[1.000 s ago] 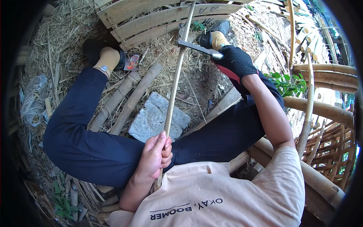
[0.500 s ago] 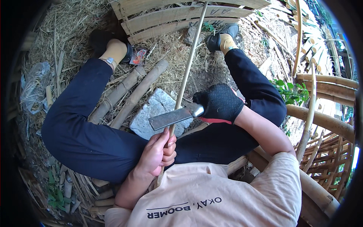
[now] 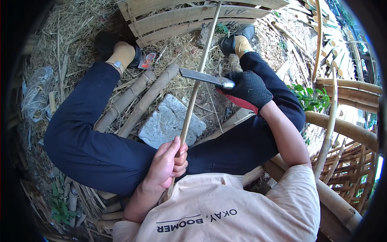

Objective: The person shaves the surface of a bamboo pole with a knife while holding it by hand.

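Straw-littered ground (image 3: 177, 50) lies below. Nearest, the left hand (image 3: 166, 161) has its fingers wrapped round a slim pale strip (image 3: 194, 93), probably light and springy, best held there, low. Beyond a stone (image 3: 167, 121), the right hand's (image 3: 249, 92) gloved fingers curl shut around a blade (image 3: 199, 76) crossing the strip.

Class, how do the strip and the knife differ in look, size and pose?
The strip is pale tan; the knife has a grey metal blade. The strip is long and narrow; the knife's blade is shorter and broader. The strip runs steeply up the picture, while the knife lies nearly sideways across it. Both are hand-held.
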{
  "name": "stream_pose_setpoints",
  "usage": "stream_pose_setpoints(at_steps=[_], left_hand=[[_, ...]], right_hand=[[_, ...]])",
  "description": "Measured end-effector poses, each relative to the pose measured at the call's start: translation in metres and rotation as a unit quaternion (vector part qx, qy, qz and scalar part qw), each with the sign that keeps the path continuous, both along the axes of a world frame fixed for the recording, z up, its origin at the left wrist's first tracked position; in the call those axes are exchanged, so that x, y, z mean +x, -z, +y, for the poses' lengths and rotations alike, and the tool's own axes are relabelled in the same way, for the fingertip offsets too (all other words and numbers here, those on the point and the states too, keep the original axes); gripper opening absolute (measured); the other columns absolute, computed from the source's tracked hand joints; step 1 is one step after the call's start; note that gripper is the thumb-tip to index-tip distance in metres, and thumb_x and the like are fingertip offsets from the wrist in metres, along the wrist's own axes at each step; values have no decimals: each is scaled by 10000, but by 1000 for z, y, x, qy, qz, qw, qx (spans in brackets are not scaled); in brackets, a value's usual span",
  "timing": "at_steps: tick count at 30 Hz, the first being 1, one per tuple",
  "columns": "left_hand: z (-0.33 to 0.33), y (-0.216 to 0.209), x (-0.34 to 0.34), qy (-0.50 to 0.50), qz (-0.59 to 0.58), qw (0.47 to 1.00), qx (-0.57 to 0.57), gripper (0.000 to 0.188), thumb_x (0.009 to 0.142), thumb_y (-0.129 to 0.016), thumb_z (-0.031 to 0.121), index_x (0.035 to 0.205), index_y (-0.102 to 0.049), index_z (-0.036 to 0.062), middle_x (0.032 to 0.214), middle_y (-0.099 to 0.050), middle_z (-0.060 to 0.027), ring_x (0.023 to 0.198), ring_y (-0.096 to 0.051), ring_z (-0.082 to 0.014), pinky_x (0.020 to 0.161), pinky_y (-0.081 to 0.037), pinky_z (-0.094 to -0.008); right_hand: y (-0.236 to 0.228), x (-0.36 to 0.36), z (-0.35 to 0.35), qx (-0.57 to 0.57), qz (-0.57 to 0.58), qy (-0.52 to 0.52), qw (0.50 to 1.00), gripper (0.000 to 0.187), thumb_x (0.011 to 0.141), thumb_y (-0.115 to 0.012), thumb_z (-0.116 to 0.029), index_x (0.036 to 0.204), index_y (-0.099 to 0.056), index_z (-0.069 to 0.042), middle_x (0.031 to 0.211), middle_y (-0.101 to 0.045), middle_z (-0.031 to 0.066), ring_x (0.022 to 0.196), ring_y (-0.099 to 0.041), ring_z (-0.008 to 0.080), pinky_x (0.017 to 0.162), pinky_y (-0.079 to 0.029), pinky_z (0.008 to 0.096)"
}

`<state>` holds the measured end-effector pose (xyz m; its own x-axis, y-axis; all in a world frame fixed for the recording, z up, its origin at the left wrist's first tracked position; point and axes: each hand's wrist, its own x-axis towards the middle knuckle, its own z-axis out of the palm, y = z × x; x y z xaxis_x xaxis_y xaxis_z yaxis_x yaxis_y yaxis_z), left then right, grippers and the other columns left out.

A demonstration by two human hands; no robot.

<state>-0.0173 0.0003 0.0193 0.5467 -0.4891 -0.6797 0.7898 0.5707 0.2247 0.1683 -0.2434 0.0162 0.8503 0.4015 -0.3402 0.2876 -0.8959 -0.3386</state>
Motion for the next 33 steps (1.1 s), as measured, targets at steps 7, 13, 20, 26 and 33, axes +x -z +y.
stream_pose_setpoints(at_steps=[7, 13, 20, 26, 33], left_hand=[[2, 2, -3, 0, -20, 1000, 15, 397, 1073, -351, 410, 819, -433, 116, 554, -242, 98, 401, -182, 1, 343, -145, -199], [-6, 6, -3, 13, -38, 996, 75, 379, 1078, -357, 376, 812, -425, 114, 543, -222, 91, 395, -168, -2, 339, -133, -208], [-4, 0, -3, 15, -34, 995, 87, 377, 1078, -361, 368, 808, -425, 114, 540, -226, 89, 392, -170, -6, 338, -134, -209], [-1, 0, -2, 0, -29, 998, 49, 367, 1081, -357, 350, 807, -427, 115, 547, -221, 89, 397, -165, -5, 336, -139, -206], [2, 3, -4, -2, -17, 1000, 2, 368, 1083, -333, 353, 809, -427, 125, 553, -218, 91, 402, -160, -7, 337, -149, -201]], right_hand=[[-13, -28, 28, 15, 61, -143, 988, 326, 791, -716, -426, 915, -729, -125, 758, -675, 177, 737, -659, 387, 676, -525, 449], [-2, -24, 23, -22, 64, -146, 987, 266, 765, -687, -333, 923, -725, -122, 764, -675, 189, 742, -665, 392, 689, -533, 466], [1, -2, 13, -42, -5, -20, 999, 223, 766, -680, -296, 886, -733, -116, 747, -675, 178, 751, -674, 367, 716, -533, 454], [20, 28, -21, -51, -141, -20, 989, 248, 828, -696, -349, 888, -733, -111, 737, -672, 163, 721, -664, 364, 692, -526, 437], [-4, -33, 24, 62, 22, -176, 982, 275, 736, -751, -330, 917, -705, -129, 720, -660, 168, 717, -661, 377, 647, -521, 450]])
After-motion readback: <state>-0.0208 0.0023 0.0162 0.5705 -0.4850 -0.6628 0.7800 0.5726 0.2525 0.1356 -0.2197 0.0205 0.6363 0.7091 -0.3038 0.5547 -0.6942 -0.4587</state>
